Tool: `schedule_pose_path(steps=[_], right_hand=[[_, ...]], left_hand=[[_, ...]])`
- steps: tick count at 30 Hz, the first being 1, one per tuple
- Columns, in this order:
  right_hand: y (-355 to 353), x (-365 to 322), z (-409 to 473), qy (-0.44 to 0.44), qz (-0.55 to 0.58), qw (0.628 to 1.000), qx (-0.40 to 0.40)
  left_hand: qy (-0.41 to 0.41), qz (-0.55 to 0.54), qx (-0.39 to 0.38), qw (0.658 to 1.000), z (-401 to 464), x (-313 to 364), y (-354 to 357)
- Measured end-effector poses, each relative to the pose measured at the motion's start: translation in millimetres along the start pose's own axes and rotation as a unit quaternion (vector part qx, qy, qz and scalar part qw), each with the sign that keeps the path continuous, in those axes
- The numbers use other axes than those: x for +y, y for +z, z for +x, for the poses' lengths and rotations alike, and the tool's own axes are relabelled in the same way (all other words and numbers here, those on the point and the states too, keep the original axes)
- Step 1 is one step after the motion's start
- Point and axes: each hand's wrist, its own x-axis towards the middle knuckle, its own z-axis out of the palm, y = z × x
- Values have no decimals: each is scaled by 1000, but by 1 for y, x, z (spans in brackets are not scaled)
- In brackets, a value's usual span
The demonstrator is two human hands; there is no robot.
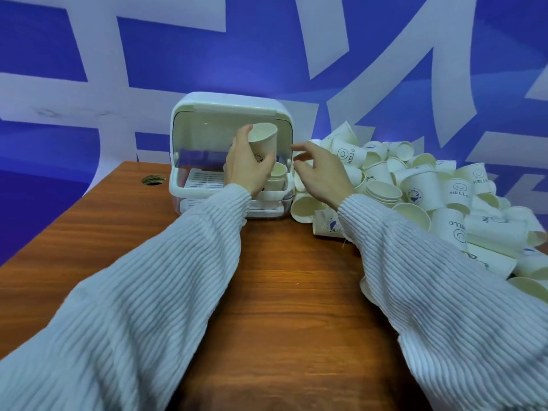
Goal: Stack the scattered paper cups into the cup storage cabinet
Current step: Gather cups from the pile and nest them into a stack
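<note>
— What's hidden?
— The left hand (247,167) covers the lower half of its gripped paper cup (264,140), mouth tilted up-left, before the cabinet (207,114).
— The right hand (321,173)?
— Spread open, holding nothing, above the cup pile (430,188).

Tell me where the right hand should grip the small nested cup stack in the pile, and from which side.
Judging by its pose, the nested cup stack stands upright with rims facing up: wrap the right hand's fingers around its side wall below the rims, coming from above-left.

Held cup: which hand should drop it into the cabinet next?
Left. The left hand already grips the paper cup in front of the open cabinet; the right hand is empty, beside the cup pile.
</note>
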Motion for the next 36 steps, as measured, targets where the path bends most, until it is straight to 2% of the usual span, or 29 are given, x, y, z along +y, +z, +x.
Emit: schedule_pose_path(steps=[5, 8, 14, 17, 20, 22, 25, 28, 31, 33, 34, 36], right_hand=[[-13, 10, -8, -1, -10, 1000, 7], [-19, 16, -9, 16, 1, 1000, 11], [-21, 29, -14, 28, -13, 1000, 3], [-19, 37, -12, -4, -84, 996, -10], [-14, 39, -8, -33, -173, 982, -65], [-10, 40, -5, -39, -243, 964, -97], [-8, 43, -3, -62, -309, 945, -89], [-18, 42, -5, -84, -309, 947, -29], [-30, 33, -8, -65, -222, 972, 45], [-39, 21, -9, -37, -84, 993, 69], [-42, 15, -11, -24, 6, 998, 57], [-48, 5, -18, -15, 154, 988, -15]], left_hand=[[21, 105, -55, 993, 14, 8, 7], [30, 120, -80, 989, 18, 9, 9], [-25, 223, -141, 964, 12, -5, 19], [-11, 276, -161, 948, 7, -8, 21], [38, 339, -201, 918, -2, -14, 23], [42, 354, -225, 907, -2, -15, 21], [55, 324, -224, 917, -3, -14, 18], [112, 234, -134, 956, -14, -11, 15], [159, 155, -88, 971, -25, -5, 16], [174, 97, -81, 977, -31, 1, 18], [167, 64, -86, 980, -35, 6, 20], [130, 11, -91, 987, -41, 15, 22]])
